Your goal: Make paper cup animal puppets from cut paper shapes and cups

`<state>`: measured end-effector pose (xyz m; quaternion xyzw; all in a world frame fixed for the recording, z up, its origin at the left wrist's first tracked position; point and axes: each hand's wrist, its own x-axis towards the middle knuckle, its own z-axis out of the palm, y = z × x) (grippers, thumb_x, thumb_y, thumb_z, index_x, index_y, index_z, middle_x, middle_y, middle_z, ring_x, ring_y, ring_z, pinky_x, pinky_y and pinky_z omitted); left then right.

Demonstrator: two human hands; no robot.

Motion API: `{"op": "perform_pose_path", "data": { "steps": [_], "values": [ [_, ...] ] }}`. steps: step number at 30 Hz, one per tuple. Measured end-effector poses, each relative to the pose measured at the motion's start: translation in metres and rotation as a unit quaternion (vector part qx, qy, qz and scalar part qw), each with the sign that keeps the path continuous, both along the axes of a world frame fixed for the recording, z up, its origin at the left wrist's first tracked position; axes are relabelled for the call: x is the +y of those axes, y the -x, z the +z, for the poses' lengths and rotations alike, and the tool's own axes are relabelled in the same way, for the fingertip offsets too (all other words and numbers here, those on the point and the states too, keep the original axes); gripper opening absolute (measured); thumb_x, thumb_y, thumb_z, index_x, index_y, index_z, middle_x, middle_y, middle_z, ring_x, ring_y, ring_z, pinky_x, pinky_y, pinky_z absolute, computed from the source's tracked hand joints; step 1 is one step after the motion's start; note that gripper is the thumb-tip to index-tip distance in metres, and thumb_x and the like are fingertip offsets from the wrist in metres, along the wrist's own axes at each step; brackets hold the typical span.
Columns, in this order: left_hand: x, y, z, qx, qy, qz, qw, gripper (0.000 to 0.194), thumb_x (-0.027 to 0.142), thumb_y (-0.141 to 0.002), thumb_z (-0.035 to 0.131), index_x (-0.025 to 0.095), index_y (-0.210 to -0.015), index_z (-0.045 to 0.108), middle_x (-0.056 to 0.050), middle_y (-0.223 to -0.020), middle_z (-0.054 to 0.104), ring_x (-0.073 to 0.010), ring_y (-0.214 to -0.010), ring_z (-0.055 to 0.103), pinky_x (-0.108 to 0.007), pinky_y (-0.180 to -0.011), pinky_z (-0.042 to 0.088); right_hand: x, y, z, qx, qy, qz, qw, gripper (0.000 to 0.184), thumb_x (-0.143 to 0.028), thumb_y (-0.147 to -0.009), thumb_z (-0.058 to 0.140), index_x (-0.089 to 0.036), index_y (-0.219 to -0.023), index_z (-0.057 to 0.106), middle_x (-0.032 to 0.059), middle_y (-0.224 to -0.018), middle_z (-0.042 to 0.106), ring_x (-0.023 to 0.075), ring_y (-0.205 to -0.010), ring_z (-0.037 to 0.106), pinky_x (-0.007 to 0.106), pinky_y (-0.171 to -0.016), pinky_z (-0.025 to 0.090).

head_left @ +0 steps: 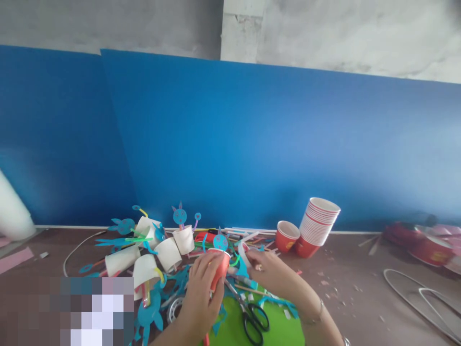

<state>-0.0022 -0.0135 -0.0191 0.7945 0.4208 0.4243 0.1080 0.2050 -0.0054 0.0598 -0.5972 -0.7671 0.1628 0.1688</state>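
Note:
My left hand [205, 283] is wrapped round a red paper cup [220, 271]. A blue paper face [220, 242] with pointed ears rises from the cup's top. My right hand [264, 266] is just to the right, its fingers bent inward and closed by a whitish piece with a reddish edge [244, 252], whose kind I cannot make out. Below the hands, black-handled scissors [254, 322] lie on a green sheet [281, 329]. A tape roll [175, 308] sits left of my left hand. Blue paper scraps [279, 302] are scattered about.
On the left lie several white cups [168, 254] with blue paper animals [149, 307] on straws. Coloured straws [237, 235] line the back edge. A tall cup stack [319, 226] and another red cup [287, 235] stand at right. A white cable [414, 288] lies farther right. A blue panel [252, 144] closes the back.

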Motion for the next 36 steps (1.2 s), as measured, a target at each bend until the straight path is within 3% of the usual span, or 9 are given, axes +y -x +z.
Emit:
{"op": "perform_pose_path", "data": {
  "steps": [5, 11, 16, 23, 30, 36],
  "values": [
    [-0.001, -0.001, -0.003, -0.04, 0.045, -0.014, 0.998, 0.048, 0.029, -0.094, 0.041, 0.022, -0.142, 0.04, -0.012, -0.14, 0.048, -0.0282, -0.131, 0.04, -0.046, -0.107, 0.037, -0.01, 0.028, 0.007, 0.104, 0.033, 0.072, 0.991, 0.018, -0.017, -0.082, 0.044, -0.021, -0.066, 0.05, -0.0045, -0.06, 0.048, 0.0111, -0.055, 0.037, 0.024, -0.051, 0.026],
    [-0.001, -0.002, -0.001, -0.087, 0.07, -0.024, 0.993, 0.04, 0.029, -0.094, 0.042, 0.021, -0.131, 0.054, -0.013, -0.134, 0.053, -0.0265, -0.125, 0.048, -0.042, -0.104, 0.043, -0.012, 0.034, 0.007, 0.11, 0.025, 0.087, 0.99, 0.02, -0.016, -0.084, 0.043, -0.02, -0.076, 0.061, -0.003, -0.064, 0.054, 0.0118, -0.058, 0.04, 0.023, -0.054, 0.028],
    [0.001, -0.004, 0.008, -0.183, 0.081, -0.011, 0.98, 0.026, 0.029, -0.088, 0.049, 0.021, -0.104, 0.068, -0.012, -0.115, 0.065, -0.0257, -0.11, 0.059, -0.038, -0.093, 0.05, -0.012, 0.033, 0.006, 0.105, 0.02, 0.099, 0.989, 0.018, -0.017, -0.086, 0.044, -0.02, -0.075, 0.058, -0.0035, -0.063, 0.052, 0.0115, -0.058, 0.04, 0.023, -0.053, 0.026],
    [0.008, -0.004, 0.016, -0.247, 0.126, 0.005, 0.961, 0.009, 0.026, -0.079, 0.059, 0.02, -0.079, 0.066, -0.008, -0.096, 0.068, -0.0245, -0.094, 0.064, -0.038, -0.086, 0.05, -0.011, 0.046, 0.002, 0.108, -0.015, 0.074, 0.991, 0.032, -0.027, -0.093, 0.038, -0.02, -0.061, 0.04, -0.006, -0.053, 0.035, 0.01, -0.051, 0.032, 0.024, -0.05, 0.019],
    [0.007, -0.002, 0.022, -0.243, 0.071, -0.016, 0.967, 0.008, 0.025, -0.083, 0.058, 0.02, -0.079, 0.063, -0.004, -0.086, 0.064, -0.0207, -0.085, 0.062, -0.031, -0.077, 0.049, -0.014, 0.055, 0.0, 0.098, -0.089, 0.041, 0.99, 0.029, -0.02, -0.083, 0.044, -0.02, -0.056, 0.033, -0.0068, -0.049, 0.029, 0.0096, -0.049, 0.025, 0.024, -0.051, 0.018],
    [0.005, 0.001, 0.03, -0.209, 0.039, -0.032, 0.977, 0.012, 0.023, -0.088, 0.053, 0.02, -0.079, 0.061, -0.003, -0.082, 0.06, -0.0185, -0.079, 0.059, -0.028, -0.072, 0.047, -0.014, 0.06, 0.002, 0.119, -0.14, 0.06, 0.981, 0.03, -0.016, -0.077, 0.043, -0.019, -0.053, 0.026, -0.007, -0.048, 0.025, 0.0094, -0.047, 0.022, 0.025, -0.053, 0.019]
  ]
}}
